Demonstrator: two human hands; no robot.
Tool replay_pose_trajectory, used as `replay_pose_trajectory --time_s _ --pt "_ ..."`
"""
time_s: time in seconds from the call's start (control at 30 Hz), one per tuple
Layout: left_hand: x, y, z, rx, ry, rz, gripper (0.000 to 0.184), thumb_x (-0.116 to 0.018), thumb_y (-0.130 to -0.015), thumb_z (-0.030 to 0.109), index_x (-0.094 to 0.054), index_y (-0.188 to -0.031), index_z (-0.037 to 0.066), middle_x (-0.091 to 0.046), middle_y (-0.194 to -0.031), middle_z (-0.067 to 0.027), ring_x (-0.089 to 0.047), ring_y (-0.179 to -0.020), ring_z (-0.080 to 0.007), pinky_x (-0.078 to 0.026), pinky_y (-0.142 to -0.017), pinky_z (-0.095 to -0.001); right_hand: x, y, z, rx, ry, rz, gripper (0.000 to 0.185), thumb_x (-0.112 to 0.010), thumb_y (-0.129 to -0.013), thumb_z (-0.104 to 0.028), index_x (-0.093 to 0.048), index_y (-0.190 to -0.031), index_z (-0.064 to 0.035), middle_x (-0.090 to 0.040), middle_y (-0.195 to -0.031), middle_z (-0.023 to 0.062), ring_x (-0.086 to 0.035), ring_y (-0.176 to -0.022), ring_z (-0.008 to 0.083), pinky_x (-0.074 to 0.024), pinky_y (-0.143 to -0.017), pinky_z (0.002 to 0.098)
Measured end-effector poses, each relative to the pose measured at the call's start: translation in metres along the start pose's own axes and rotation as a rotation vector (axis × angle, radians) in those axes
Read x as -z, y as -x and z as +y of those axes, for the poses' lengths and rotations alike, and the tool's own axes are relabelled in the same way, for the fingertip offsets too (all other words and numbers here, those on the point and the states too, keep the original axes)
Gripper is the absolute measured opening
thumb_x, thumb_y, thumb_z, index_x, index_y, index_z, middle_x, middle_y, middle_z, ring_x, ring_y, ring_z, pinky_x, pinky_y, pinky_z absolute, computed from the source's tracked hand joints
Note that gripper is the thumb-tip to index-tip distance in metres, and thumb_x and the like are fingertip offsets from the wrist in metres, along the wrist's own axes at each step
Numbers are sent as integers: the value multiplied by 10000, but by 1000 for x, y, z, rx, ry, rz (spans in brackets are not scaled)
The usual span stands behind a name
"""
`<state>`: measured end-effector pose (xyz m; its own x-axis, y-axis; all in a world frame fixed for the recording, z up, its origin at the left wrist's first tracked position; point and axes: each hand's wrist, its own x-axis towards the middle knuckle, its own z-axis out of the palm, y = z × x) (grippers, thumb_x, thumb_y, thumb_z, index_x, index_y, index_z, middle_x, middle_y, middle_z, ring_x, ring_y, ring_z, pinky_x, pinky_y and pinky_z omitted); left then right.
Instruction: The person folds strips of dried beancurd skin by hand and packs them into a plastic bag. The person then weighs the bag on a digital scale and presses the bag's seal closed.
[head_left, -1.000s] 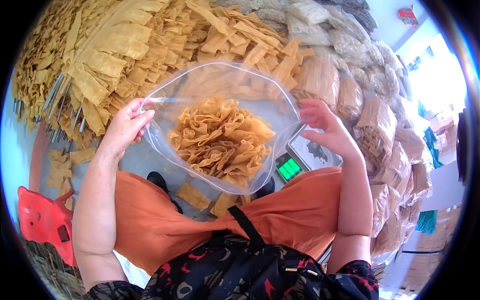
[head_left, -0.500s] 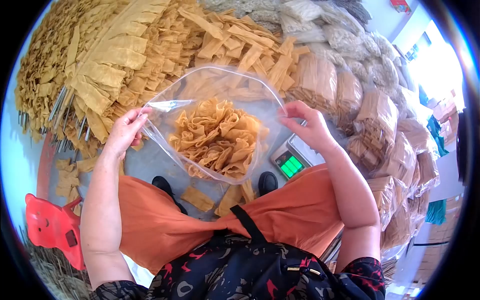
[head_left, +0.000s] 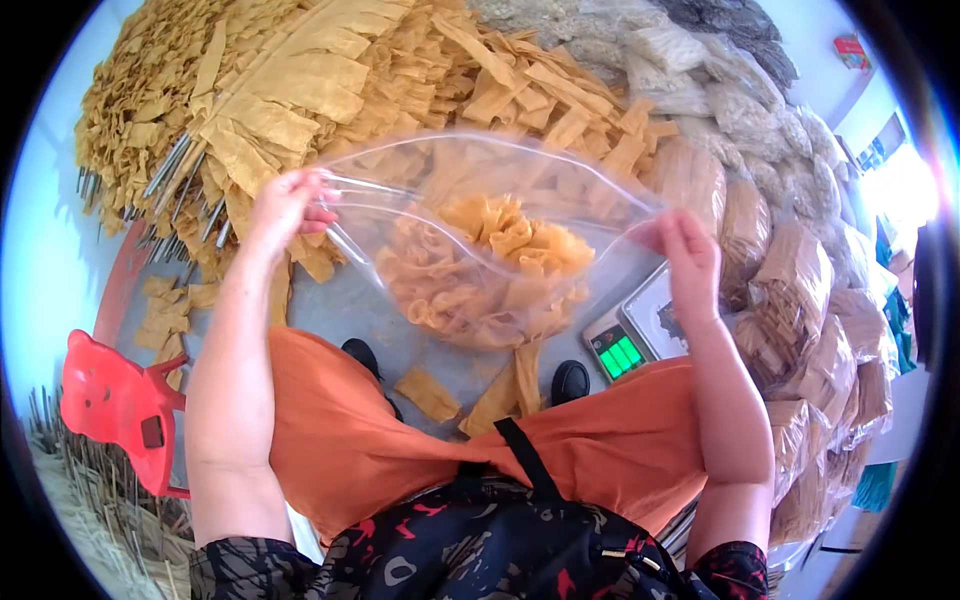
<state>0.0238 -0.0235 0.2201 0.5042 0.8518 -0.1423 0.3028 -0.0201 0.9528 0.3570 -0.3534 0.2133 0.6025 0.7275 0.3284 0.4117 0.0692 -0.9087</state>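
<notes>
A clear plastic bag (head_left: 350, 240) hangs between my hands above the floor, its mouth narrowed to a long slanted opening. Inside it sit folded, wavy yellow-brown sheets (head_left: 520, 245), partly seen through the film. My left hand (head_left: 298, 205) pinches the rim at one end. At the other end my right hand (head_left: 683, 243) grips the rim with its fingers together. Below my right hand, a scale (head_left: 640, 325) with a lit green display stands on the floor.
Loose yellow sheets (head_left: 280, 90) are heaped ahead, with metal rods (head_left: 175, 165) at their left. Filled plastic bags (head_left: 795, 285) are stacked along the right. A red stool (head_left: 120, 400) stands left. Flat pieces (head_left: 428, 394) lie on the floor near my shoes (head_left: 570, 381).
My right hand has gone from open beside the bag to gripping its rim. The hands have moved apart since half a second ago, and the bag's round mouth has flattened.
</notes>
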Motion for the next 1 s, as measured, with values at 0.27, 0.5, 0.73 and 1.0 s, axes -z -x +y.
replay_pose_trajectory --time_s 0.27,0.5,0.73,1.0 --pt "-20 6 4 89 130 -275 421 -640 -915 162 -533 -1320 130 -659 -1086 -55 -669 -859 -136 -565 -733 -250 22 -34 76 -533 -148 85 213 -528 -987 -276 -596 -920 -86 -655 -822 37 -653 -752 138 -520 -704 267" --pt "-21 21 -8 -12 38 -425 656 -703 -852 116 -359 -1410 158 -587 -1229 -67 -652 -902 -139 -537 -775 -263 28 -33 87 -549 -176 95 215 -515 -992 -291 -590 -939 -97 -663 -861 38 -661 -797 145 -529 -730 276" --pt "-28 37 -11 8 -3 -239 475 -708 -859 123 -484 -1279 132 -615 -1085 -40 -646 -787 -116 -538 -682 -249 29 -33 87 -541 -184 64 231 -509 -996 -291 -586 -935 -81 -669 -880 51 -662 -807 151 -522 -716 271" --pt "-44 35 -24 -90 -59 -188 462 -666 -897 157 -499 -1328 164 -597 -1037 -9 -612 -705 -80 -507 -639 -211 24 -35 83 -527 -186 67 223 -509 -995 -282 -580 -927 -81 -661 -869 50 -654 -787 149 -523 -729 282"
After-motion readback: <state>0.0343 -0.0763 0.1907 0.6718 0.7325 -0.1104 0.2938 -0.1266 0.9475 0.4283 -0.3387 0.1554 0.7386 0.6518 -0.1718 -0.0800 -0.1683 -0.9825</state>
